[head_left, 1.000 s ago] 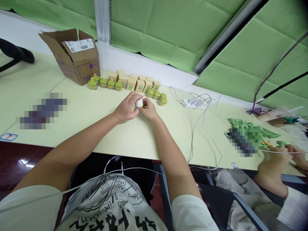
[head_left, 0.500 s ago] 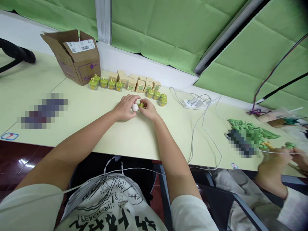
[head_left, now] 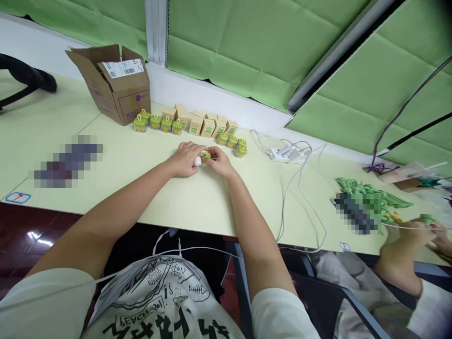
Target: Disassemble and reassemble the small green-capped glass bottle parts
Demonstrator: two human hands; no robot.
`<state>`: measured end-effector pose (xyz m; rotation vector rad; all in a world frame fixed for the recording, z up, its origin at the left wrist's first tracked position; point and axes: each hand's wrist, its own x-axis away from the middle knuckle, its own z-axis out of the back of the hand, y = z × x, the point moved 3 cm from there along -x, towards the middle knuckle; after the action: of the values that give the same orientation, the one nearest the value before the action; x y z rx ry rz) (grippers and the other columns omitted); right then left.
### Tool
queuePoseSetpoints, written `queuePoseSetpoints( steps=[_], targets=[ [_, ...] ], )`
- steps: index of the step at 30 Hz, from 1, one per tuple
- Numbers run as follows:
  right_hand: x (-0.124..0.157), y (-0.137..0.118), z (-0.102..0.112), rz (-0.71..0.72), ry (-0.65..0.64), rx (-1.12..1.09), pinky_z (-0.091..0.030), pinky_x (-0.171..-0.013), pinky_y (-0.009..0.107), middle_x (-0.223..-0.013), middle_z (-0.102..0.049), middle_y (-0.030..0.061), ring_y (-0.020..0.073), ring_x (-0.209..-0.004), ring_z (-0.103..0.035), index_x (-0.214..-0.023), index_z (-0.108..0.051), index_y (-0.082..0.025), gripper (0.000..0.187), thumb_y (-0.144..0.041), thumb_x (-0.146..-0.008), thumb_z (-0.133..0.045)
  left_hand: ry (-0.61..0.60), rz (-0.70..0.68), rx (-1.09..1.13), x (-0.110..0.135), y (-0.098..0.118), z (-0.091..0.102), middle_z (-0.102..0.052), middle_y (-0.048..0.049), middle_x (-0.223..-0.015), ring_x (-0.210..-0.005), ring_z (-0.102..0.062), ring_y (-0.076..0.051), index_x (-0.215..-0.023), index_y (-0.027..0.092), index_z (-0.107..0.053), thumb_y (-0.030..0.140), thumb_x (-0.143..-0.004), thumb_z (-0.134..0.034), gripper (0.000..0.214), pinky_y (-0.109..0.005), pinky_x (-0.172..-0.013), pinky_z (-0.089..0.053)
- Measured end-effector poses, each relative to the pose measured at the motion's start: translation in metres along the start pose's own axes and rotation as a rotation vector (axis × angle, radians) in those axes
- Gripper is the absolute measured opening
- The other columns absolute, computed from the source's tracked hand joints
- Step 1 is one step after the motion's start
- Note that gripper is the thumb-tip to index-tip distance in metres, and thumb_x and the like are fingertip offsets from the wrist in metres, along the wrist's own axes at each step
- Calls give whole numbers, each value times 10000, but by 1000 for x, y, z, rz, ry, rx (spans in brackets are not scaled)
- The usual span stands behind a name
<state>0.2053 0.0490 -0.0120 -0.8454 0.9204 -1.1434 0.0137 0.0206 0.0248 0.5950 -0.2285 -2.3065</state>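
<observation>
My left hand [head_left: 185, 159] is closed around a small white rounded piece [head_left: 197, 161] above the table, near its middle. Against it, the fingers of my right hand [head_left: 219, 162] pinch a small yellow-green piece [head_left: 205, 155]; its exact kind is too small to tell. The two pieces are close together, and my fingers hide where they may touch. Just beyond my hands stand several little clear containers with green lids and loops [head_left: 166, 124], left of centre. More green-lidded containers [head_left: 231, 141] sit to the right, in front of several small cream boxes [head_left: 208, 126].
An open cardboard box [head_left: 120, 89] stands at the back left. A white power strip [head_left: 287, 154] with trailing cables lies to the right. Farther right, a co-worker's hands [head_left: 411, 235] hold a green piece beside a pile of green parts [head_left: 367, 186]. Two items are blurred out.
My fingers have shifted slightly around the two pieces, and the green piece has turned, showing a paler inside. The whole view has moved a little. The co-worker's green piece sits slightly differently.
</observation>
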Motion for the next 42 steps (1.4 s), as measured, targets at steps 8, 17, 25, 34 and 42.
queuePoseSetpoints(
  steps=[8,17,25,34,42],
  targets=[
    [0,-1,-1,4,-15,23,-580,-892,420,-1017,-714,35,215,-901,-658,-1123,-620,-223,524,-454,-679,-776,16,-25,-5,-1,-5,-4,-643,-146,-1354,-1316,-520,-369,-1443,195,-529,161,-747,-646,707,-540,-1156,-322],
    [0,1,-1,22,-22,93,-560,-876,379,-1027,-718,24,188,-870,-645,-1115,-629,-219,522,-491,-694,-776,1,-19,8,-1,-9,-5,-648,-139,-1381,-1329,-517,-374,-1438,219,-548,182,-729,-644,717,-563,-1161,-330],
    [2,-2,-2,20,-16,126,-558,-863,379,-1026,-698,28,193,-876,-638,-1114,-636,-217,506,-476,-698,-759,-11,-18,-2,-2,-15,-3,-661,-130,-1349,-1309,-525,-372,-1387,231,-582,176,-707,-626,684,-558,-1118,-372],
    [1,-6,3,46,117,82,-561,-984,436,-1094,-723,76,229,-980,-672,-1089,-657,-215,498,-561,-743,-752,100,-25,154,0,-17,6,-633,-117,-1382,-1346,-527,-340,-1401,235,-560,207,-768,-605,635,-529,-1172,-389],
    [-7,5,20,-12,321,22,-576,-958,444,-1147,-746,81,256,-1110,-672,-1072,-719,-234,398,-525,-892,-515,424,194,277,-7,-52,8,-705,-100,-1224,-1201,-618,-275,-1111,202,-678,179,-825,-551,314,-448,-1102,-476]
  ],
)
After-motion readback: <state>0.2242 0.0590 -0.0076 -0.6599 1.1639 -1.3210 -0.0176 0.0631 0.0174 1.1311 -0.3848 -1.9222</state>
